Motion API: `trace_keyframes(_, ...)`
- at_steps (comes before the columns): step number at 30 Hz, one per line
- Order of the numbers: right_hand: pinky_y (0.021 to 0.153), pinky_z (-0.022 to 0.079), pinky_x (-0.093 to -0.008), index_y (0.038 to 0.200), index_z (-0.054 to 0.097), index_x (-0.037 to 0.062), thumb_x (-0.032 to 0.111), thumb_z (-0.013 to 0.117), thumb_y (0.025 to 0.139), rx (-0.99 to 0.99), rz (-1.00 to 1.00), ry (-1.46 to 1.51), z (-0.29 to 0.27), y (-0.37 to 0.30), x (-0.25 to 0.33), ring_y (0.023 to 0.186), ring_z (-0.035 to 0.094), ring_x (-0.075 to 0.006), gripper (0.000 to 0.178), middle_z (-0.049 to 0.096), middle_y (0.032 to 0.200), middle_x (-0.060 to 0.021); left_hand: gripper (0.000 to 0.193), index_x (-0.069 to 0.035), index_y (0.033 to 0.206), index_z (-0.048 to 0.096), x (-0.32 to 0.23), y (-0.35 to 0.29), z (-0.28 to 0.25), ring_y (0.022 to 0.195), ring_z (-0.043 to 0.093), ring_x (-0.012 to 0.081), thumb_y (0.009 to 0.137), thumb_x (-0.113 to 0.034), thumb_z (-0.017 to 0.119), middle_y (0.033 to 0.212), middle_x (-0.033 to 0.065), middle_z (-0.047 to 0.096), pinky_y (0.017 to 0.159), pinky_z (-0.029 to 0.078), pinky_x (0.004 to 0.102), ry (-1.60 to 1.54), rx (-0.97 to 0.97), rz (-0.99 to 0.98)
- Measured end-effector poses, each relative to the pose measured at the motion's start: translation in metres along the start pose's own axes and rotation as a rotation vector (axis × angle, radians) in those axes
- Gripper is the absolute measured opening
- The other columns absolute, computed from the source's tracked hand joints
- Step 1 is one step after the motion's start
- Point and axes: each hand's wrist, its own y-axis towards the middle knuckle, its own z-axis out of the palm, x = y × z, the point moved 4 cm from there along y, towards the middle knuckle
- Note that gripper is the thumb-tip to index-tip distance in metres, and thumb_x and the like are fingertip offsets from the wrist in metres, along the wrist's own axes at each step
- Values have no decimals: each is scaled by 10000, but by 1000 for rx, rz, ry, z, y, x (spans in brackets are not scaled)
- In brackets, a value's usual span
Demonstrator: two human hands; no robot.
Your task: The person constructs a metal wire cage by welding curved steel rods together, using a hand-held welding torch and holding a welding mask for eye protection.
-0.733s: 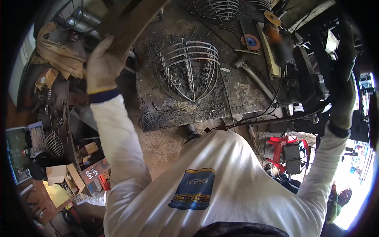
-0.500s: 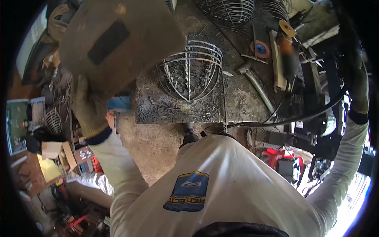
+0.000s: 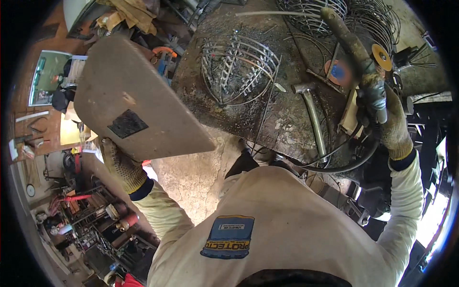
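My left hand (image 3: 122,167), in a dotted work glove, grips the lower edge of a brown welding shield (image 3: 158,115) with a dark rectangular window. The shield is tilted to the left of the bench. My right hand (image 3: 394,122), gloved too, is closed around a welding electrode holder (image 3: 344,36) raised over the bench's right side. From its jaw a thin welding rod (image 3: 277,13) points left. Between my hands, a curved metal wire cage (image 3: 239,67) lies on the bench, apart from both. Its ribs carry short twisted or notched pieces.
The dark workbench (image 3: 287,129) holds a hammer (image 3: 313,119), a grinding disc with a blue centre (image 3: 337,71) and a yellow disc (image 3: 382,57). More wire cages (image 3: 313,14) sit at the back. A black cable (image 3: 354,166) sags along the front right edge. Cluttered tools (image 3: 105,215) fill the lower left.
The shield has come down and turned in my left hand, uncovering more of the bench. My right hand has moved inward from the right rim, bringing the electrode holder and rod into plain sight.
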Motion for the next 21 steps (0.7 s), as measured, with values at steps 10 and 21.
trace_keyframes(10, 1032, 467, -302, 1528, 360, -11, 71, 470, 1028, 44, -30, -137, 25, 13, 1, 1174, 604, -164, 518, 604, 1337, -162, 472, 22, 1353, 525, 28, -5, 47, 1126, 628, 245, 983, -258, 608, 1274, 147, 627, 976, 506, 374, 120, 8, -19)
trace_keyframes(21, 949, 503, -287, 1516, 394, 5, 155, 580, 960, 66, -39, -248, 38, 28, -4, 1087, 630, -131, 604, 634, 1307, -129, 497, -4, 1422, 497, 58, -2, 79, 1220, 588, 254, 1008, -268, 575, 1372, 146, 583, 1040, 478, 412, 107, 61, -153)
